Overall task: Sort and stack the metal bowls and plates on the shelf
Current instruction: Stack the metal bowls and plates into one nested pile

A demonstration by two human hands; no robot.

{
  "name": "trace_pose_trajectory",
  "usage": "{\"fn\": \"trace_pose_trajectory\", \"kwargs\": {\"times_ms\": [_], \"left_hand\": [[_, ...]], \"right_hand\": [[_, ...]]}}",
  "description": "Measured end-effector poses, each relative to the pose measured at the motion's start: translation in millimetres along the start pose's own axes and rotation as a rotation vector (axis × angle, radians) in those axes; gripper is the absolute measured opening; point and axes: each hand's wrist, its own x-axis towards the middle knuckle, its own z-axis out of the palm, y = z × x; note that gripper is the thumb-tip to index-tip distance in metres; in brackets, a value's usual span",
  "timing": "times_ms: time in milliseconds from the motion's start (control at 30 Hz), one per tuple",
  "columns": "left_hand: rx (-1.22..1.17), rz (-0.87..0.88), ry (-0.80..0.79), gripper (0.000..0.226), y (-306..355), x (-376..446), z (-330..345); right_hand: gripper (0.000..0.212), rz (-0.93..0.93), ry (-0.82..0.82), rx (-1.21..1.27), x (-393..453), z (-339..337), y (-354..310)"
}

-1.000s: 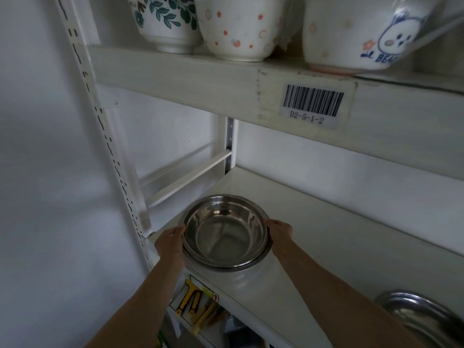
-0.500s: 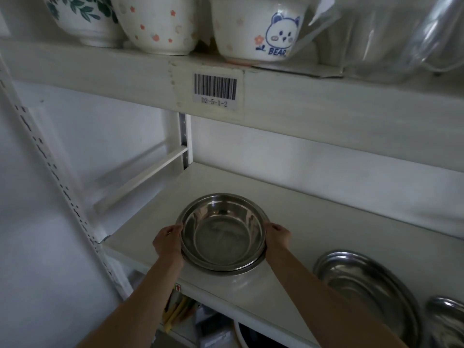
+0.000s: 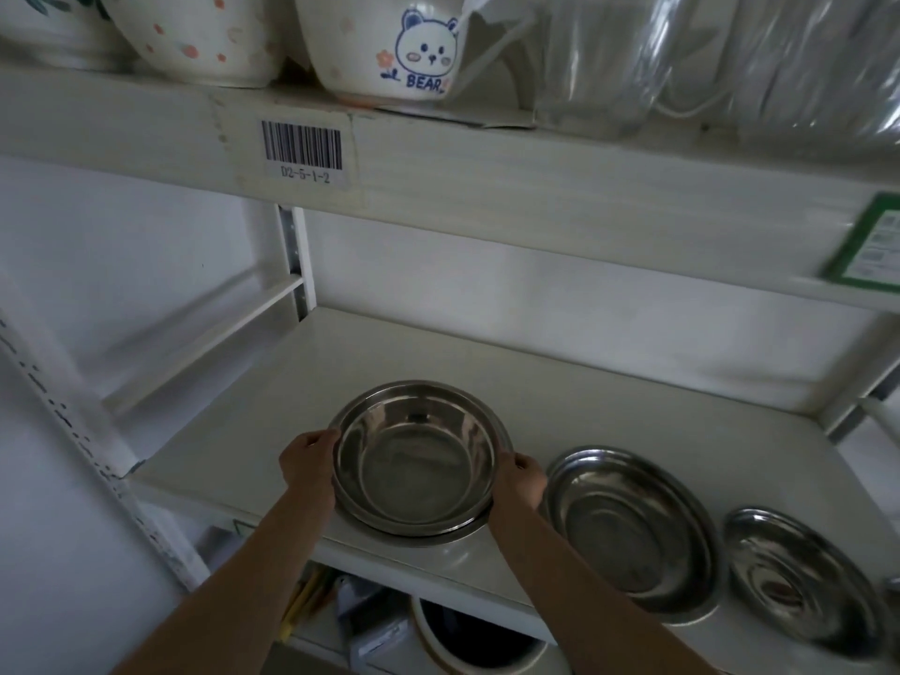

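Both hands are still gripping the stacked metal bowls point(image 3: 416, 462) w/ fingers curled on the rim, left hand point(image 3: 308, 462) on the left side, right hand point(image 3: 522, 482) on the right; stack is sitting where it was on the shelf point(image 3: 253, 445), near the front edge. View is swinging right, so the metal plate point(image 3: 628, 531) beside the stack is showing whole now, and a 2nd plate point(image 3: 798, 579) is coming into view.

I count two hands, the left point(image 3: 311, 467) and the right point(image 3: 522, 482), at centre frame. Between them sit stacked metal bowls point(image 3: 414, 460); I cannot tell how many. Lower right, I see two metal plates: one point(image 3: 628, 528) and another point(image 3: 803, 582). Along the top, three ceramic bowls: leaf-patterned point(image 3: 44, 26), dotted point(image 3: 204, 36), bear-printed point(image 3: 389, 51).
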Motion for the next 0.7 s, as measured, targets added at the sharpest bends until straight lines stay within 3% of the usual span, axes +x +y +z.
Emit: {"fn": "trace_pose_trajectory", "kwargs": {"times_ms": [333, 500, 700], "left_hand": [[0.197, 0.116, 0.024, 0.020, -2, -9, -4], [0.323, 0.193, 0.110, 0.031, 9, -16, 0], [0.251, 0.462, 0.112, 0.035, 33, -57, 25]], "right_hand": [[0.026, 0.003, -0.016, -0.061, -9, -3, -3], [0.026, -0.093, -0.044, -0.164, -7, 0, -8], [0.045, -0.197, -0.055, -0.257, -3, -8, -32]]}}
